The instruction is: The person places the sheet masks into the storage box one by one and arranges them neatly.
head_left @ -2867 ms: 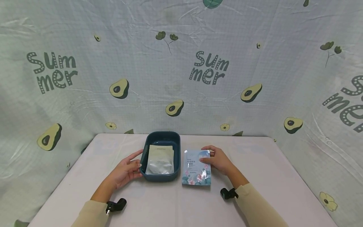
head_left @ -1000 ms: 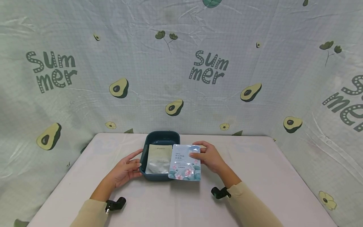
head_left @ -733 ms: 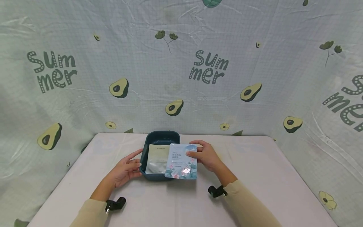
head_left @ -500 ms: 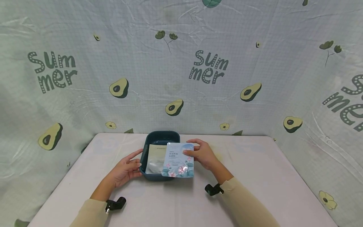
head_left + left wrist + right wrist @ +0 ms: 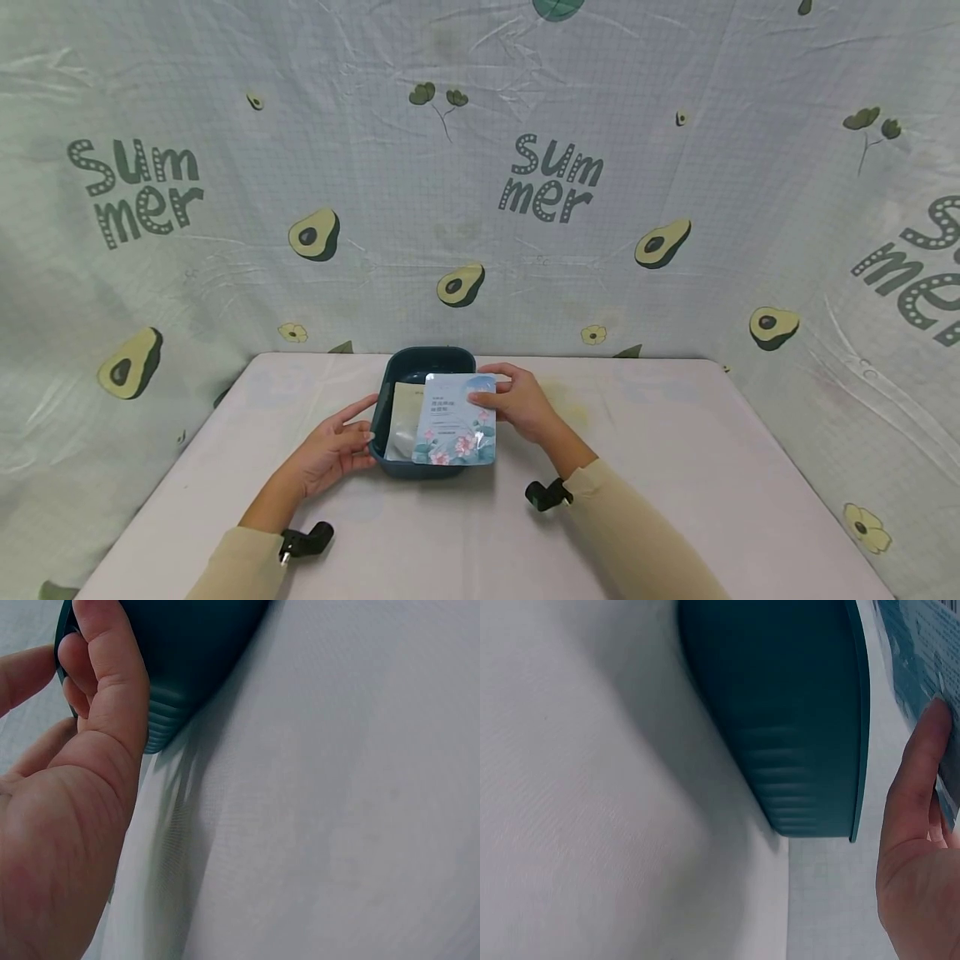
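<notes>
A dark blue-green plastic bin [image 5: 423, 472] stands on the table in the head view. My left hand [image 5: 333, 454] holds its left side, with fingers bent at the rim; the left wrist view shows the bin's outer wall [image 5: 195, 652] beside them. Inside lies a pale cream and silver sachet [image 5: 406, 417], partly covered from view. Between thumb and fingers, my right hand [image 5: 521, 404] pinches the right edge of a light blue flowered sachet [image 5: 453, 421]. This sachet is over the bin's right part, raised above the rim in the right wrist view.
A pale cloth covers the table [image 5: 465, 542]. Behind and at both sides hangs a printed curtain [image 5: 375, 167] with avocados and lettering. A black wrist camera [image 5: 307, 542] sits on the left wrist, another black camera [image 5: 547, 495] on the right.
My right hand has lifted the light blue sachet from the table right of the bin and carried it left, over the bin and part of the cream sachet. The left hand stays put.
</notes>
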The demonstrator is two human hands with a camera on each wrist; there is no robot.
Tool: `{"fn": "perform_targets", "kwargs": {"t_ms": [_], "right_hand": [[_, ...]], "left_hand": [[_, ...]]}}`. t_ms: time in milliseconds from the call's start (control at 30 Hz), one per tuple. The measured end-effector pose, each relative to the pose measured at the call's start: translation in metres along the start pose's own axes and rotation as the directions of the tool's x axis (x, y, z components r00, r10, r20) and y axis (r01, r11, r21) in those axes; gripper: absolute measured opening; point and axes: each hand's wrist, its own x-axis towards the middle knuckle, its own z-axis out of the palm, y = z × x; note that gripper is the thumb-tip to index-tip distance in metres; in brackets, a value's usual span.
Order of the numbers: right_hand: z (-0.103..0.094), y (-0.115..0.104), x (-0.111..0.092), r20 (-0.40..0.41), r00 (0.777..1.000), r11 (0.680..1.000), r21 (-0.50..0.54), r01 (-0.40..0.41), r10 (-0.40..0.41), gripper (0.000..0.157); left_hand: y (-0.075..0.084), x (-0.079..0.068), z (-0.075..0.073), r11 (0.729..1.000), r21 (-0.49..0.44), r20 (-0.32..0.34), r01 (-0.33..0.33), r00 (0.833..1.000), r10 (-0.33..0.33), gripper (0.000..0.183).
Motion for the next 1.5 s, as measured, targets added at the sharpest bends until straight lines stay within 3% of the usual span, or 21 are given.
{"fn": "perform_targets", "kwargs": {"t_ms": [533,867,1500], "right_hand": [[0.024,-0.007,0.017,0.000,1.000,1.000,-0.008,0.012,-0.012,0.054],[0.037,-0.013,0.022,-0.032,0.999,1.000,-0.006,0.026,-0.026,0.050],[0.046,-0.014,0.026,0.009,0.991,0.973,-0.188,0.134,-0.135,0.046]], "left_hand": [[0.001,0.001,0.001,0.999,0.022,-0.029,0.022,0.999,-0.022,0.077],[-0.001,0.002,0.000,1.000,0.002,-0.010,0.013,1.000,-0.013,0.078],[0.000,0.000,0.001,1.000,0.014,-0.010,0.012,1.000,-0.012,0.078]]}}
